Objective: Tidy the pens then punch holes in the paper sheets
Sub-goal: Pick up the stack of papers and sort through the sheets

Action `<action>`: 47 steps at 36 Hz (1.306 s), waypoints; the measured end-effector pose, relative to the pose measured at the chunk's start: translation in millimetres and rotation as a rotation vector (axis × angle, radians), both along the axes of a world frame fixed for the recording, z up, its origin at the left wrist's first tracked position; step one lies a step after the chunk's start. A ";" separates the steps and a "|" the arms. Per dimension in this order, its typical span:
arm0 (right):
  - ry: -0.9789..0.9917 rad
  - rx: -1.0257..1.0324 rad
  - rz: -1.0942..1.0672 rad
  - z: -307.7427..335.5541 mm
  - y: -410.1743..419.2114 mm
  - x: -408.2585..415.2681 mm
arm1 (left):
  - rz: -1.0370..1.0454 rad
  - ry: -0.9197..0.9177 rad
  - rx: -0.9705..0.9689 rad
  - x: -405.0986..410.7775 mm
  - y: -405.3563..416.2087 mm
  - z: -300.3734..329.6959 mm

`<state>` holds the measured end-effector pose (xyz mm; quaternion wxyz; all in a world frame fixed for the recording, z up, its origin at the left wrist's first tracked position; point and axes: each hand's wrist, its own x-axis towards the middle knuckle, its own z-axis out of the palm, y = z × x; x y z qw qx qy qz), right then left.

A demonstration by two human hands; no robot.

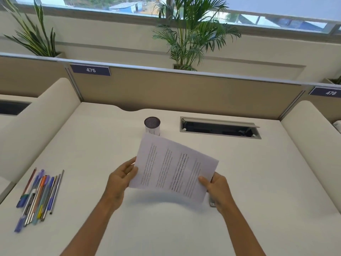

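Printed paper sheets (173, 168) hang tilted above the middle of the white desk (267, 182). My left hand (120, 179) grips their left edge and my right hand (216, 189) pinches their lower right corner, thumb on top. A small grey metal object (212, 203), perhaps the hole punch, peeks out from under my right hand and is mostly hidden. Several pens (39, 194) lie side by side in a loose row at the desk's left edge. A mesh pen cup (152, 125) stands upright behind the sheets and looks to hold no pens.
An open cable hatch (219, 127) is set into the desk at the back right. A beige partition (184, 89) with label 475 closes the back. Curved side dividers (36, 130) flank the desk on both sides. Plants stand behind the partition.
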<state>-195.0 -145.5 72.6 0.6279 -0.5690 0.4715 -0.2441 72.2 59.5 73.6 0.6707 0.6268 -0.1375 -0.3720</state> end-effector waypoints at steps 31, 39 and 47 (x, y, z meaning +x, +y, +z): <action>0.281 -0.287 -0.044 -66.0 36.2 0.6 | -0.111 -0.255 0.254 -43.6 2.7 -33.5; 0.084 -0.072 0.089 -11.9 5.1 0.1 | -0.112 -0.196 0.318 -21.4 4.6 -25.2; -0.334 0.433 0.082 20.2 -10.8 9.5 | 0.086 0.040 0.141 -22.4 8.4 -19.9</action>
